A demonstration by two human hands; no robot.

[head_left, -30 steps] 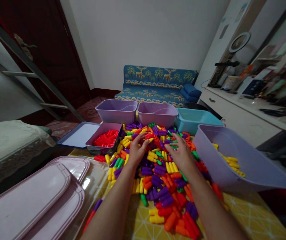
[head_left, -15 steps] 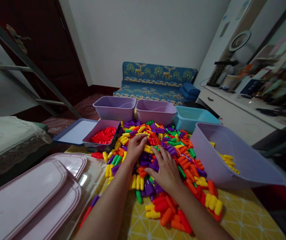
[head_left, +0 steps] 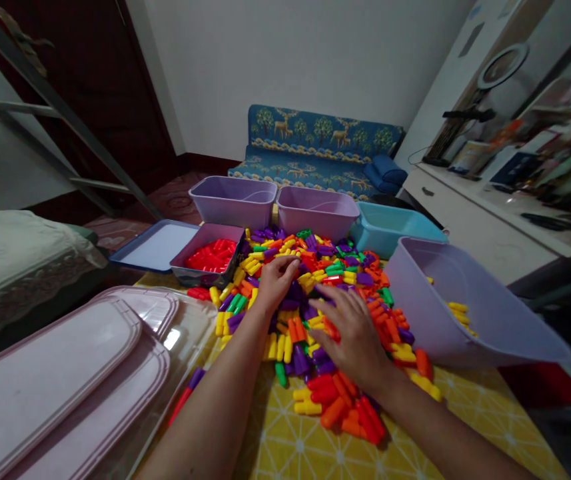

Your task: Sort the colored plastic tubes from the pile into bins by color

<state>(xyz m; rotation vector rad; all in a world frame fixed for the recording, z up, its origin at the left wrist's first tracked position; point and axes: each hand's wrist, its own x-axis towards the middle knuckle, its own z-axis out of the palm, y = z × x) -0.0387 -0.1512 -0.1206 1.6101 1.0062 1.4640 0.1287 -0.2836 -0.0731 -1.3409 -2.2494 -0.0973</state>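
Pile of plastic pieces between left hand and right hand
It lies on the table, long axes mixed, close to both — right is spread wide, left narrow; whether left holds something, one cannot tell.

Rear: blue sofa, deer and tree pattern, against a plain white wall; folded blue cushion at its right end. Left: dark red door, metal ladder in front; lace-edged white cloth nearer. Right: white drawer cabinet, cluttered top, ring light above.
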